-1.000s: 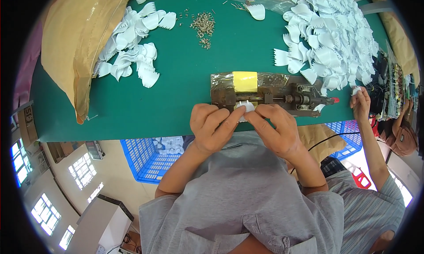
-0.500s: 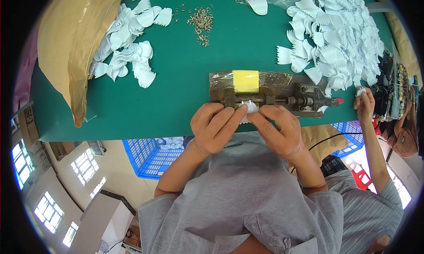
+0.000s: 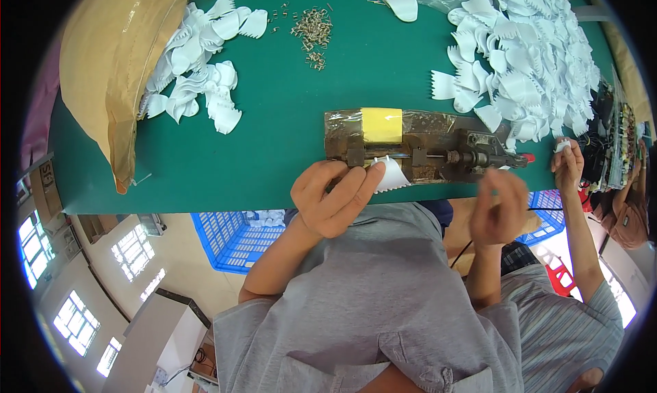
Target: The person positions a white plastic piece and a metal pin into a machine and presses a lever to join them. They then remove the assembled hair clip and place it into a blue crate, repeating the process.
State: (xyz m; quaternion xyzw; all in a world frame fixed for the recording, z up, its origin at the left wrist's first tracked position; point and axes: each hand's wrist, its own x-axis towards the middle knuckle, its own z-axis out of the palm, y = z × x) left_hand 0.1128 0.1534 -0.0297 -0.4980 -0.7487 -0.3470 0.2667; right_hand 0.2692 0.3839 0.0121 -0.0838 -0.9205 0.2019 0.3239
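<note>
Cardboard box point(image 3: 49, 191): well to the left of the grip, where the left hand point(image 3: 335, 196) pinches a white toothed piece point(image 3: 393, 176); large dark printed characters run along the box's side.
Yellow label point(image 3: 382, 125): just beyond the grip, under clear tape on the brown toggle-clamp jig point(image 3: 438, 127); no writing can be read on it.

One head-worn fisheye looks down from nearby
</note>
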